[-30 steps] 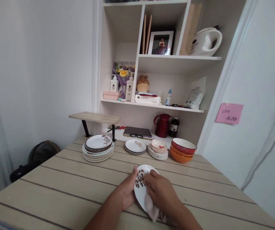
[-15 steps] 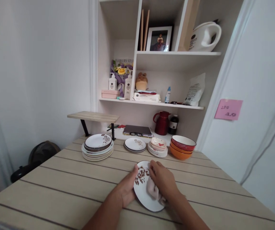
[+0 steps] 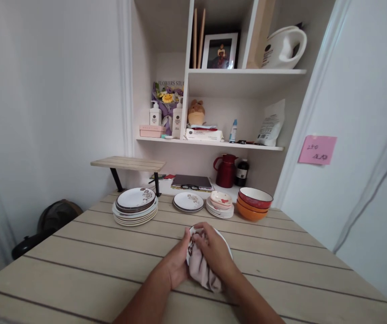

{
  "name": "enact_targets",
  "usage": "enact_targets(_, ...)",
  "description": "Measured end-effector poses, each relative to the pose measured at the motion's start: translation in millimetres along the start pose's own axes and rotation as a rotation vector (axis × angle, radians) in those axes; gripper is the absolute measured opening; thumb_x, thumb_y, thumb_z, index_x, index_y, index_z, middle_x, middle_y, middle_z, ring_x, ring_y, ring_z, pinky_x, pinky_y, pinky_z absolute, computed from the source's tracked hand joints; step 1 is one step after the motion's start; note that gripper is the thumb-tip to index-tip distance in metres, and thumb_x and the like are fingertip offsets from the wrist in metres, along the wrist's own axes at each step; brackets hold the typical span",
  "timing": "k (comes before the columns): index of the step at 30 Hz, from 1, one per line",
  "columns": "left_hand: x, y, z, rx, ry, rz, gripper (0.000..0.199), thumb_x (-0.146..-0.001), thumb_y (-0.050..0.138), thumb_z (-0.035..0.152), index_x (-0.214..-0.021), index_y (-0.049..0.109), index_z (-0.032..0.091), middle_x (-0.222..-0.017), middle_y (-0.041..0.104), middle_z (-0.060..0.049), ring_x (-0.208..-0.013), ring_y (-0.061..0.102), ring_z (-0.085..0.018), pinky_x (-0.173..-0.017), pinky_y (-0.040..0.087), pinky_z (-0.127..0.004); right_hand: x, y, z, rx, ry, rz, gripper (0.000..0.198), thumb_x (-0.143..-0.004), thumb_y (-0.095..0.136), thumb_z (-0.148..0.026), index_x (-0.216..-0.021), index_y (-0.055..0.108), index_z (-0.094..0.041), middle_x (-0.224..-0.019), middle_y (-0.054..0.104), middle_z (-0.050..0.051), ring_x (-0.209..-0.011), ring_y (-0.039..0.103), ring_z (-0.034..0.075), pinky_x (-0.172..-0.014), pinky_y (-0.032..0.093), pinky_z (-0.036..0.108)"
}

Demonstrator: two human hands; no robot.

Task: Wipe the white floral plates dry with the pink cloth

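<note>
A white plate point(image 3: 226, 240) with a brown flower print is held tilted above the table, mostly covered by my right hand and a cloth. My left hand point(image 3: 176, 264) grips its left rim, thumb on top and fingers underneath. My right hand point(image 3: 212, 248) presses a crumpled pinkish-beige cloth point(image 3: 202, 268) against the plate's face, its fingers bent over the cloth near the left side. The cloth's loose end hangs down toward the plate's lower edge.
On the slatted table point(image 3: 78, 270) stand a tall plate stack point(image 3: 135, 208), a low pair of plates point(image 3: 188, 202), small dishes point(image 3: 220, 204) and nested bowls point(image 3: 254, 204). Behind them are a small raised shelf point(image 3: 127, 164), a laptop point(image 3: 192, 182), a red jug point(image 3: 226, 171) and a dark bottle point(image 3: 242, 172).
My right hand has moved the cloth leftward across the plate, covering the brown print and baring the right rim. My left hand keeps its hold. The view has shifted slightly.
</note>
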State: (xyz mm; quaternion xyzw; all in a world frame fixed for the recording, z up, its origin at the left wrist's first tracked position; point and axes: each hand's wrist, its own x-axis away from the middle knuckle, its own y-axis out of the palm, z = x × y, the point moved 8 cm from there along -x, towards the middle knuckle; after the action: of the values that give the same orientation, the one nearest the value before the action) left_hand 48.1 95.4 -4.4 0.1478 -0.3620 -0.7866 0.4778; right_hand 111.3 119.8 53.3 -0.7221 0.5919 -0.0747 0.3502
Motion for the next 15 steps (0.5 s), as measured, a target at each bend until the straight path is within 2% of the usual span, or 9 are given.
enact_targets(2, -1.5, -1.3, 0.5, 0.021, 0.012, -0.004, 0.065, -0.085, 0.044, 0.064, -0.129, 0.054, 0.018, -0.119, 0.067, -0.012, -0.114, 0.059, -0.027, -0.101, 0.040, -0.040, 1.4, -5.9, 3.9, -0.265, 0.052, -0.096, 0.039, -0.089, 0.042, -0.044, -0.123, 0.047, -0.025, -0.107, 0.063, 0.005, -0.096, 0.059, 0.021, -0.085, 0.044, 0.034)
enact_targets(4, -2.2, -3.6, 1.5, 0.035, 0.031, 0.009, 0.065, -0.084, 0.045, 0.064, -0.130, 0.053, 0.019, -0.119, 0.067, -0.012, -0.113, 0.060, -0.027, -0.100, 0.040, -0.041, 9.4, -8.2, -0.7, -0.458, 0.041, -0.270, 0.050, -0.092, 0.035, -0.049, -0.136, 0.037, -0.028, -0.118, 0.059, 0.005, -0.108, 0.056, 0.021, -0.094, 0.042, 0.037)
enact_targets(6, -1.9, -5.0, 1.8, 0.035, 0.036, 0.021, 0.068, -0.083, 0.045, 0.066, -0.130, 0.053, 0.017, -0.118, 0.067, -0.013, -0.112, 0.060, -0.028, -0.099, 0.041, -0.041, 21.9, -7.3, -13.4, -0.412, -0.092, -0.468, 0.059, -0.083, 0.055, -0.048, -0.137, 0.041, -0.029, -0.134, 0.050, 0.006, -0.123, 0.046, 0.024, -0.104, 0.035, 0.039)
enact_targets(8, -1.6, -5.7, 1.1, 0.024, 0.028, 0.030, 0.072, -0.081, 0.044, 0.069, -0.127, 0.055, 0.014, -0.115, 0.068, -0.015, -0.111, 0.061, -0.030, -0.098, 0.042, -0.042, 30.6, -3.3, -17.5, -0.253, -0.191, -0.567, 0.066, -0.070, 0.071, -0.035, -0.132, 0.050, -0.030, -0.144, 0.039, 0.005, -0.135, 0.032, 0.027, -0.111, 0.025, 0.041)
enact_targets(10, -1.7, -5.2, 0.4, 0.011, 0.021, 0.027, 0.073, -0.081, 0.042, 0.070, -0.125, 0.056, 0.013, -0.113, 0.068, -0.016, -0.110, 0.061, -0.030, -0.098, 0.042, -0.042, 27.5, -0.1, -13.6, -0.120, -0.217, -0.510, 0.060, -0.066, 0.071, -0.022, -0.124, 0.057, -0.031, -0.144, 0.038, 0.004, -0.137, 0.028, 0.027, -0.113, 0.021, 0.043)
enact_targets(12, -2.3, -2.8, 1.0, 0.005, 0.033, 0.005, 0.071, -0.083, 0.040, 0.068, -0.125, 0.056, 0.012, -0.112, 0.069, -0.016, -0.109, 0.062, -0.029, -0.098, 0.042, -0.041, 17.0, 0.6, -8.9, -0.054, -0.220, -0.369, 0.050, -0.069, 0.064, -0.017, -0.117, 0.062, -0.031, -0.135, 0.047, 0.004, -0.129, 0.039, 0.026, -0.109, 0.028, 0.042)
enact_targets(15, -3.0, 1.6, 3.3, 0.013, 0.072, -0.029, 0.067, -0.086, 0.041, 0.064, -0.128, 0.055, 0.013, -0.111, 0.069, -0.015, -0.108, 0.063, -0.027, -0.097, 0.042, -0.039, 0.6, -3.0, -3.7, 0.057, -0.237, -0.163, 0.042, -0.070, 0.064, -0.018, -0.110, 0.065, -0.030, -0.118, 0.056, 0.006, -0.113, 0.050, 0.025, -0.099, 0.038, 0.040)
